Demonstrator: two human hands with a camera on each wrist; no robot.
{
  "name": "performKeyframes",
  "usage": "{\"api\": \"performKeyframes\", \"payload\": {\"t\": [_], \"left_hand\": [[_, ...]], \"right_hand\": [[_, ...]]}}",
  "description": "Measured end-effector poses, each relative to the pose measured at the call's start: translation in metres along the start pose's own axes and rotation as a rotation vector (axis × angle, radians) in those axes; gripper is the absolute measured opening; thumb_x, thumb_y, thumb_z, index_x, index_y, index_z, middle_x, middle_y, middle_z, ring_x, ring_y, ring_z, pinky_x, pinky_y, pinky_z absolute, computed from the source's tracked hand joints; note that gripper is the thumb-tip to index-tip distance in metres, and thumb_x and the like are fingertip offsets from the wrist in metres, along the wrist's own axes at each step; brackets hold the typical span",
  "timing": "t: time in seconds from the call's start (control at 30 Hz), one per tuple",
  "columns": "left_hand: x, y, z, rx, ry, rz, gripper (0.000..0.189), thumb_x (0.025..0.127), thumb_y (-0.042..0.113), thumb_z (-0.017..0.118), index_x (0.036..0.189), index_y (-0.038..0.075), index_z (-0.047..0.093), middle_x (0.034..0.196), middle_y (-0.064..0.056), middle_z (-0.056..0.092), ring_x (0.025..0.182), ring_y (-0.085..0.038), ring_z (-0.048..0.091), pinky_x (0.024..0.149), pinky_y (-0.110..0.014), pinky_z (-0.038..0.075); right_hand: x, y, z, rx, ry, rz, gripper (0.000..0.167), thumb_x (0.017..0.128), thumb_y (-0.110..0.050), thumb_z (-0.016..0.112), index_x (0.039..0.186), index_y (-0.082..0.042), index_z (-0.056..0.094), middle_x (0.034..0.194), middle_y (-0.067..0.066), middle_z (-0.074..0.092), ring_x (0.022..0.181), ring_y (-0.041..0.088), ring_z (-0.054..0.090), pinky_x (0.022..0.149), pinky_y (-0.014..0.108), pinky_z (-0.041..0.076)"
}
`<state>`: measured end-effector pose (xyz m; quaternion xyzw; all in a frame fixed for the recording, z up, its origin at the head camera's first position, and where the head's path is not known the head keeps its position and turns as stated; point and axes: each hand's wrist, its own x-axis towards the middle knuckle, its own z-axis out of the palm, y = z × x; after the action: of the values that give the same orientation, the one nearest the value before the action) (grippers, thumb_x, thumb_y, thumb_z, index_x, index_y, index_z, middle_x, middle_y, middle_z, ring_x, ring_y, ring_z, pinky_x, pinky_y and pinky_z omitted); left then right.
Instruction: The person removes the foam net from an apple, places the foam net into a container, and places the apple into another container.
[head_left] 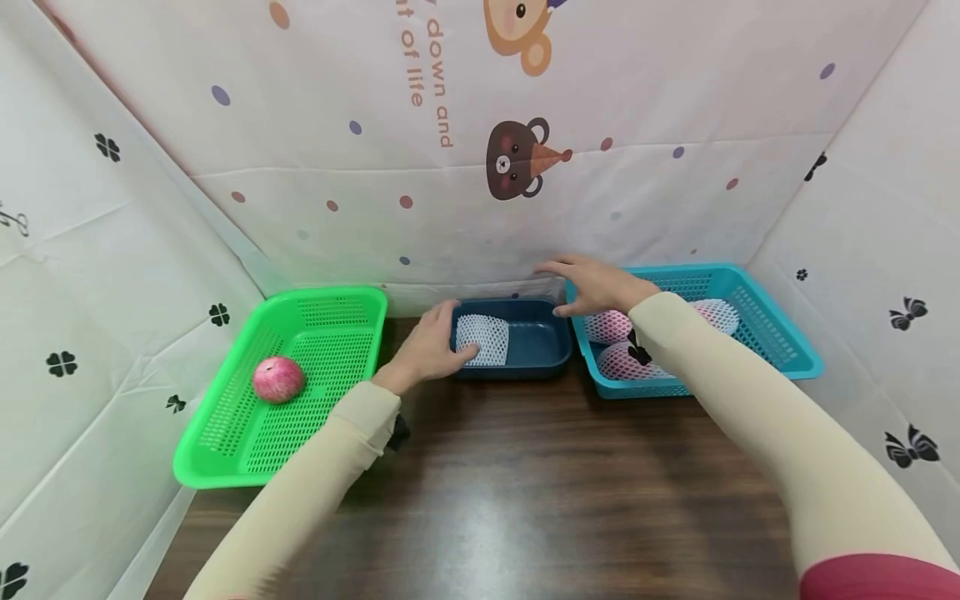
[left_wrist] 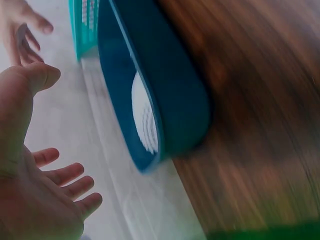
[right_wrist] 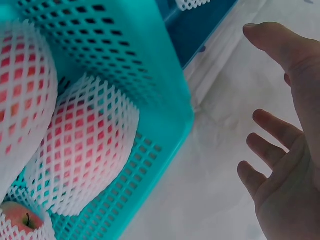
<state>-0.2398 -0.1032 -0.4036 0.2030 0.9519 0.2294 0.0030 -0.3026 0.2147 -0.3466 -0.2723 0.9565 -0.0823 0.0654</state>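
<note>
A white foam net sleeve point(head_left: 483, 340) lies flat in the left half of a dark blue tray point(head_left: 542, 367). My left hand point(head_left: 431, 348) hovers by the tray's left end, its fingers spread and holding nothing. My right hand point(head_left: 600, 287) is above the near-left corner of a turquoise basket point(head_left: 780, 333), fingers apart, also holding nothing. Inside that basket sit several apples point(right_wrist: 82, 145) wrapped in white foam nets. A bare red apple point(head_left: 278, 380) rests in a green basket point(head_left: 225, 417) on the left.
A dark brown wooden table point(head_left: 510, 483) carries the baskets and the tray. Behind them rises a white printed cloth point(head_left: 360, 217), with further cloth walls at both sides. The green basket stands left of the tray, the turquoise one right.
</note>
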Motion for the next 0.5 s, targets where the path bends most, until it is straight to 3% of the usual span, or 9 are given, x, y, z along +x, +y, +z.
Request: {"api": "performKeyframes", "payload": {"t": [0.27,0.5], "left_hand": [[0.007,0.022,0.025,-0.001,-0.007,0.072,0.082,0.096,0.044,0.069,0.156,0.001,0.032,0.156,-0.018,0.041,0.141,-0.034,0.043,0.116,-0.049,0.037],[0.01,0.041,0.042,-0.071,0.018,0.108,0.08,0.098,0.048,0.065,0.156,0.004,0.033,0.158,-0.015,0.041,0.144,-0.03,0.041,0.119,-0.048,0.033]], "right_hand": [[-0.009,0.016,0.003,0.019,-0.008,0.032,0.081,0.09,-0.032,0.08,0.158,-0.024,0.038,0.163,0.018,0.032,0.144,0.043,0.036,0.108,0.066,0.039],[-0.018,0.035,-0.004,0.053,-0.035,0.059,0.073,0.095,-0.022,0.075,0.157,-0.009,0.038,0.161,0.022,0.034,0.144,0.046,0.035,0.109,0.067,0.037]]}}
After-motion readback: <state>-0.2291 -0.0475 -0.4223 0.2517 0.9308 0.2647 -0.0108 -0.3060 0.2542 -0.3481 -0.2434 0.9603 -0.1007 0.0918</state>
